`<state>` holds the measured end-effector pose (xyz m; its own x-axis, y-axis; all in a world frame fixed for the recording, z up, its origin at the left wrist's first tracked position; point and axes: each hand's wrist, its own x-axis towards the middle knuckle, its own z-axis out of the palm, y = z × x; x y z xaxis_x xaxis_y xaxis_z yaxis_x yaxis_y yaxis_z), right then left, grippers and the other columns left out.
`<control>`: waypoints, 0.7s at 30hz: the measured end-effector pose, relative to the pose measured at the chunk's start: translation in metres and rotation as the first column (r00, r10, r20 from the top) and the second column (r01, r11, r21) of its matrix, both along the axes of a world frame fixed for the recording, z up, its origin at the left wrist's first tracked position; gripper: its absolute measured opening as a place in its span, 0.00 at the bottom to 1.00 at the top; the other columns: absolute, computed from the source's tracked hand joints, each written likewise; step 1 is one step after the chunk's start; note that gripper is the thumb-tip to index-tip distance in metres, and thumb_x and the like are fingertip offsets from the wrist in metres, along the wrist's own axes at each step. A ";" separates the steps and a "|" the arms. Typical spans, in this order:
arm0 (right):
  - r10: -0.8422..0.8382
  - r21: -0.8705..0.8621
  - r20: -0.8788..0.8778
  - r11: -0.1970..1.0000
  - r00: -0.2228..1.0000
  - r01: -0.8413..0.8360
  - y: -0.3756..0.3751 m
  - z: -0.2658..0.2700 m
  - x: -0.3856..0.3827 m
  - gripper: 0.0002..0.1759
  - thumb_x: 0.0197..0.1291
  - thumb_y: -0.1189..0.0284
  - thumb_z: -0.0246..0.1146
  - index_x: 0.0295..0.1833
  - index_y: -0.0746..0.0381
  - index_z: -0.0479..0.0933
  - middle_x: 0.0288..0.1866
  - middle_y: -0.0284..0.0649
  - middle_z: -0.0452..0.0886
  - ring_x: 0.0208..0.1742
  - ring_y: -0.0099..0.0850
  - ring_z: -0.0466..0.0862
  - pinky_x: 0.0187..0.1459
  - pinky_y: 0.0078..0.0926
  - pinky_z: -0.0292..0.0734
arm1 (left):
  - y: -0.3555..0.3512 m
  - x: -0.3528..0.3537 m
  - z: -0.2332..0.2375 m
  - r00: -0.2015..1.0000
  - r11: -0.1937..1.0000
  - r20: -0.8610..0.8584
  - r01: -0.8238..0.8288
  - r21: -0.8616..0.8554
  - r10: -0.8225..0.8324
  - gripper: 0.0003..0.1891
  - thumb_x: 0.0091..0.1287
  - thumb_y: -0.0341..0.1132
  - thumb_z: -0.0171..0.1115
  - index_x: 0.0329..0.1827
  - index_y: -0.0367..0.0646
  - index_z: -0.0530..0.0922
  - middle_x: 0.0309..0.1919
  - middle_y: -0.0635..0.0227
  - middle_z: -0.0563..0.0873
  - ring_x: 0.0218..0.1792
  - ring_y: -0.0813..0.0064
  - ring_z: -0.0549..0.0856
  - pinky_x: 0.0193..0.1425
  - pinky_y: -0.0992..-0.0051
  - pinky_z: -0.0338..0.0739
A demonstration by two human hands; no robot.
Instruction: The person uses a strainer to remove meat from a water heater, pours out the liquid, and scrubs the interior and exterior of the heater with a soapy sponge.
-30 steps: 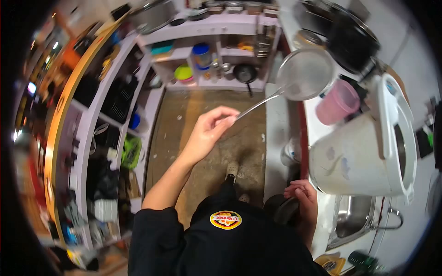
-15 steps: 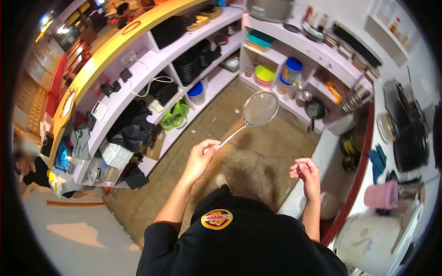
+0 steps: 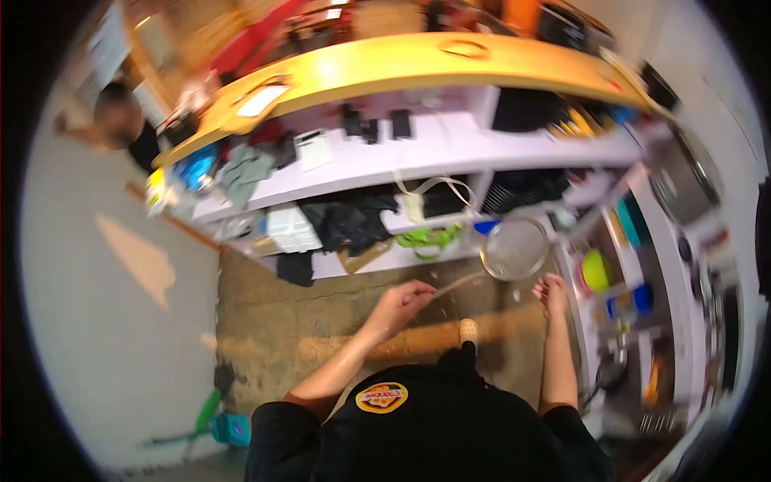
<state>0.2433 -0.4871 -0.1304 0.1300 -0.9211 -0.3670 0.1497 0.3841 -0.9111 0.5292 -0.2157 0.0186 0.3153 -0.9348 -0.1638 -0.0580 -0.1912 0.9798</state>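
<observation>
A round fine-mesh strainer (image 3: 516, 251) with a long thin handle is held out in front of me over the floor. My left hand (image 3: 404, 307) is closed around the end of its handle. My right hand (image 3: 552, 296) is raised close to the strainer's right rim, its fingers loosely curled and apart, holding nothing that I can see. Motion blurs both hands a little.
Ahead runs a shelf unit with a yellow counter top (image 3: 361, 74); black bags (image 3: 353, 225) and a green item (image 3: 430, 239) sit on its lower shelf. More shelves with a lime bowl (image 3: 596, 271) stand right. A dustpan (image 3: 231, 430) lies lower left. A person (image 3: 120, 120) is beyond the counter.
My view has swung left, so the long counter now lies straight ahead. The strainer stays in my left hand and now appears nearer my right hand.
</observation>
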 end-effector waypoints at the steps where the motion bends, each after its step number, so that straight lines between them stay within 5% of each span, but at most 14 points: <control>1: 0.006 -0.008 0.063 1.000 0.998 -0.006 -0.039 -0.018 0.015 0.05 0.62 0.74 0.59 0.43 0.61 0.73 0.31 0.40 0.78 0.26 0.27 0.79 0.27 0.27 0.82 | -0.003 0.004 0.008 0.998 0.998 -0.027 -0.054 0.026 0.055 0.09 0.69 0.34 0.57 0.48 0.41 0.80 0.18 0.87 0.65 0.21 0.93 0.61 0.22 0.85 0.53; 6: 0.054 -0.066 0.130 0.997 0.990 -0.046 -0.234 -0.099 0.090 0.07 0.56 0.73 0.62 0.34 0.61 0.70 0.24 0.38 0.73 0.20 0.29 0.75 0.20 0.26 0.77 | -0.025 0.023 -0.017 0.930 0.931 0.053 -0.366 0.007 0.365 0.09 0.70 0.34 0.56 0.48 0.42 0.79 0.17 0.85 0.65 0.20 0.91 0.61 0.23 0.83 0.54; 9: -0.096 -0.039 -0.162 0.995 0.982 0.090 -0.288 -0.096 0.131 0.13 0.52 0.68 0.68 0.33 0.61 0.70 0.24 0.39 0.73 0.20 0.30 0.74 0.17 0.26 0.73 | -0.043 0.014 -0.008 0.850 0.851 -0.027 -0.525 0.026 0.526 0.09 0.70 0.35 0.57 0.48 0.43 0.80 0.16 0.84 0.64 0.20 0.90 0.61 0.23 0.82 0.55; 11: 0.029 -0.040 -0.244 0.998 0.969 -0.040 -0.311 -0.090 0.146 0.19 0.49 0.64 0.71 0.35 0.61 0.69 0.27 0.41 0.74 0.20 0.32 0.73 0.17 0.27 0.72 | -0.052 0.007 0.007 0.792 0.796 -0.078 -0.601 0.070 0.605 0.09 0.70 0.35 0.57 0.48 0.43 0.80 0.17 0.84 0.64 0.20 0.90 0.62 0.23 0.82 0.55; 13: -0.088 0.044 -0.424 0.992 0.902 0.117 -0.319 -0.076 0.168 0.25 0.49 0.59 0.72 0.40 0.67 0.72 0.34 0.46 0.77 0.22 0.36 0.76 0.17 0.31 0.74 | -0.061 0.005 0.005 0.755 0.755 -0.018 -0.655 0.035 0.655 0.09 0.70 0.35 0.57 0.47 0.43 0.80 0.17 0.85 0.63 0.21 0.91 0.61 0.24 0.83 0.55; 15: 0.051 0.111 -0.357 0.994 0.933 -0.012 -0.340 -0.095 0.173 0.25 0.50 0.61 0.70 0.52 0.58 0.75 0.46 0.43 0.78 0.38 0.43 0.80 0.30 0.40 0.77 | -0.066 0.001 0.004 0.709 0.708 0.005 -0.705 0.039 0.705 0.09 0.70 0.35 0.57 0.47 0.43 0.80 0.17 0.85 0.64 0.21 0.91 0.61 0.24 0.83 0.55; 18: -0.003 0.027 -0.482 0.999 0.876 0.018 -0.343 -0.096 0.170 0.19 0.51 0.65 0.69 0.43 0.68 0.76 0.32 0.50 0.79 0.24 0.38 0.81 0.19 0.34 0.76 | -0.072 -0.005 0.003 0.666 0.670 -0.066 -0.740 0.065 0.743 0.10 0.71 0.36 0.57 0.50 0.42 0.79 0.19 0.85 0.64 0.22 0.91 0.61 0.26 0.84 0.55; 21: 0.122 0.003 -0.741 0.984 0.660 -0.178 -0.359 -0.108 0.163 0.17 0.51 0.67 0.67 0.42 0.67 0.77 0.28 0.49 0.78 0.23 0.40 0.80 0.20 0.37 0.77 | -0.077 -0.010 0.006 0.638 0.641 -0.066 -0.763 0.087 0.768 0.11 0.71 0.36 0.57 0.50 0.41 0.79 0.20 0.84 0.64 0.23 0.91 0.62 0.28 0.84 0.57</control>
<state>0.4059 -0.8465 -0.2384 -0.0178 -0.9382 -0.3455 -0.6342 0.2778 -0.7215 0.5197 -0.2923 0.0247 0.8959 -0.3564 -0.2653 0.2162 -0.1720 0.9611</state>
